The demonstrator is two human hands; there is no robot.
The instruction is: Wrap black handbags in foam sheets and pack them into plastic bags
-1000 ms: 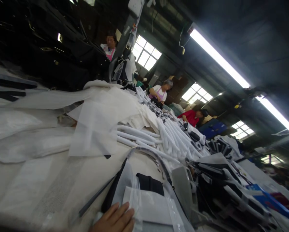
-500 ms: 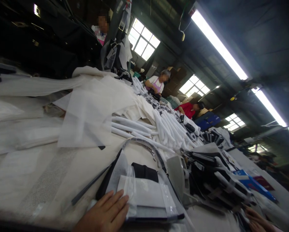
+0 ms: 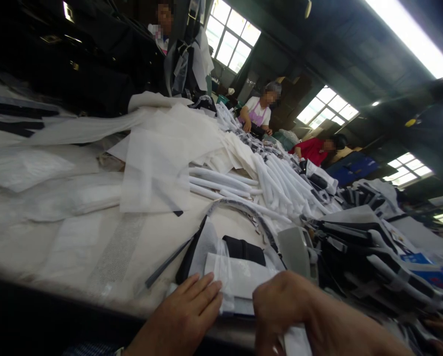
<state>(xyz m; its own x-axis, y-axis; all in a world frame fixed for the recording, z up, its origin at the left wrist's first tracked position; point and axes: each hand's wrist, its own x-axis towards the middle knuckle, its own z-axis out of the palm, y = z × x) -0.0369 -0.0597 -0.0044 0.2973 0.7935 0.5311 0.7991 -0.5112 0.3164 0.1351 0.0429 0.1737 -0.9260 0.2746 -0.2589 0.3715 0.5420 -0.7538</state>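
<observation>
A handbag [image 3: 245,250] with a curved strap lies in front of me, partly covered in white sheeting and clear wrap. My left hand [image 3: 192,309] rests flat on its lower left corner, fingers stretched out. Over the bag's lower right edge, my right hand [image 3: 281,301] is closed with its fingers curled down. A white piece [image 3: 297,340] shows below that hand; whether the fingers grip it is hidden. A dark narrow strap [image 3: 167,264] sticks out to the bag's left. Just right of the bag stands a grey plastic object [image 3: 294,249].
Thin white sheets [image 3: 156,168] and white padded tubes [image 3: 277,183] lie beyond the bag. Black bags [image 3: 370,257] are heaped on the right, with another person's hand [image 3: 442,324] beside them. Dark bags [image 3: 76,64] rise at the back left. Several people work farther off.
My right hand has come into view over the bag's lower right edge. My left hand stays on the bag's corner. The camera view has turned, shifting the scene.
</observation>
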